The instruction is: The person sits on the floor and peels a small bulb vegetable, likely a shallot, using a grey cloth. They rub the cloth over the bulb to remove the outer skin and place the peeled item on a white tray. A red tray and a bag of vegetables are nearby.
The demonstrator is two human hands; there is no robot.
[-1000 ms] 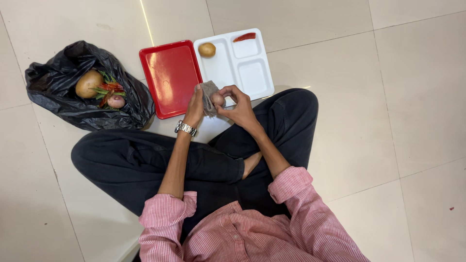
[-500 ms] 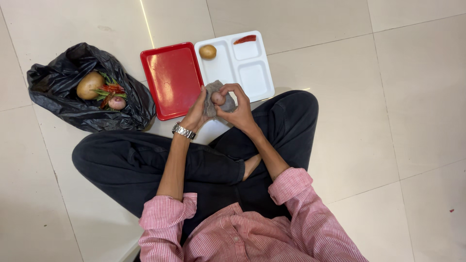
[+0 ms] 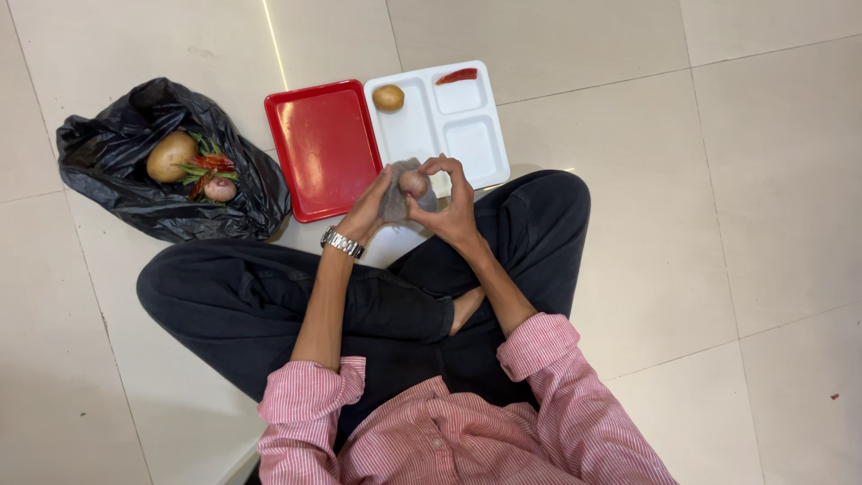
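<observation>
Since half a second earlier, we saw the grey cloth (image 3: 395,199) wrap closer round the small pinkish onion (image 3: 413,182), while both hands kept almost the same place above the crossed legs. We found the right hand (image 3: 452,208) clamped on the onion, its fingertips curled over the top and the thumb underneath. We saw the left hand (image 3: 368,211), with a metal wristwatch (image 3: 342,242) at the wrist, closed on the cloth and pressing it against the onion's left side, so the two hands met around it. Just beyond the hands lay a white compartment tray (image 3: 409,135) on the tiled floor (image 3: 673,180); a small potato (image 3: 388,97) sat in its long left compartment and a red chilli (image 3: 456,75) in the far right one. Touching that tray on its left lay a red tray (image 3: 319,148). Well to the left of the left hand, we noted a black plastic bag (image 3: 108,175) lying open, holding a large potato (image 3: 171,156), another small onion (image 3: 219,189) and some red and green chillies (image 3: 199,165).
</observation>
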